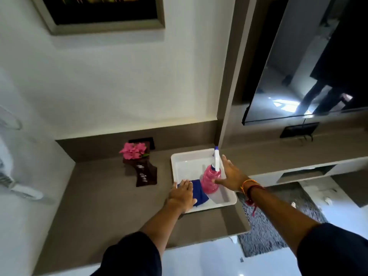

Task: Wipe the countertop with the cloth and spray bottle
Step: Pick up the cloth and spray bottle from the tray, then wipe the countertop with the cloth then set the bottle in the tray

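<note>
My left hand lies flat and open on the blue cloth; my right hand, fingers spread, touches the pink spray bottle in the white tray between them

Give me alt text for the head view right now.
Both hands reach into a white tray on a brown countertop: the left hand rests flat on a blue cloth, and the right hand, open, touches a pink spray bottle. Pink flowers sit left of the tray.

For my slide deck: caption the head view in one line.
Left hand on the blue cloth, right hand at the pink spray bottle, both in a white tray.
</note>
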A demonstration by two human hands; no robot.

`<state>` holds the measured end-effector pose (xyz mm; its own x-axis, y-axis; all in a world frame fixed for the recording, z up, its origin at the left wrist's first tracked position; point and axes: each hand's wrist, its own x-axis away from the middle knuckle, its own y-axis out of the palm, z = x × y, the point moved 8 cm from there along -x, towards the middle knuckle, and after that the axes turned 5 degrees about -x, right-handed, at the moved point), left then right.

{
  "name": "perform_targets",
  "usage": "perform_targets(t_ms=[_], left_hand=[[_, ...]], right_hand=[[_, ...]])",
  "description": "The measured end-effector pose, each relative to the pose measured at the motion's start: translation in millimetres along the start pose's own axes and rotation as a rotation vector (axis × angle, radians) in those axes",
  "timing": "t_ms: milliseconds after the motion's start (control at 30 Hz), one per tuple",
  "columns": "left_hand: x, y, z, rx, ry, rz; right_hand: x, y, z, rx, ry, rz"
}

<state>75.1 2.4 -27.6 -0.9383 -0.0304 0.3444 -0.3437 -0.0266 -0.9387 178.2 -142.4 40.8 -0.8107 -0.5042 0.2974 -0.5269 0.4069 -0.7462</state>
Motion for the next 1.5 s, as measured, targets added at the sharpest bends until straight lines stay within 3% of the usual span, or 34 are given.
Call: perform_targets(t_ms=[167, 300, 433, 600, 800, 1100, 1267, 1500], left_hand=[[-30, 35, 10, 0.027, -0.087, -0.004], [-49, 42, 15, -0.072, -0.103, 0.057], [-54, 44, 14, -0.069, -0.132, 0.057], [-59, 41, 11, -0.079, -0.133, 0.117], [-56, 25, 13, -0.274, -0.038, 0.227], [22, -38, -38, -0.281, -0.109, 0.404], [92, -35, -99, -0.261, -0.208, 0.419], [169, 22, -168, -0.172, -0.332, 0.253]], right_hand=[[-24, 15, 1, -0.326, -0.160, 0.060], [-42, 16, 2, -0.496, -0.181, 0.199], [-52, 13, 1, -0.458, -0.214, 0.347], [-58, 23, 3, -0.485, -0.222, 0.391], [-54, 17, -2, -0.502, -0.232, 0.498], [-26, -19, -101, -0.327, -0.300, 0.568], [6, 15, -169, -0.341, -0.289, 0.488], [41, 164, -181, -0.492, 0.033, 0.156]])
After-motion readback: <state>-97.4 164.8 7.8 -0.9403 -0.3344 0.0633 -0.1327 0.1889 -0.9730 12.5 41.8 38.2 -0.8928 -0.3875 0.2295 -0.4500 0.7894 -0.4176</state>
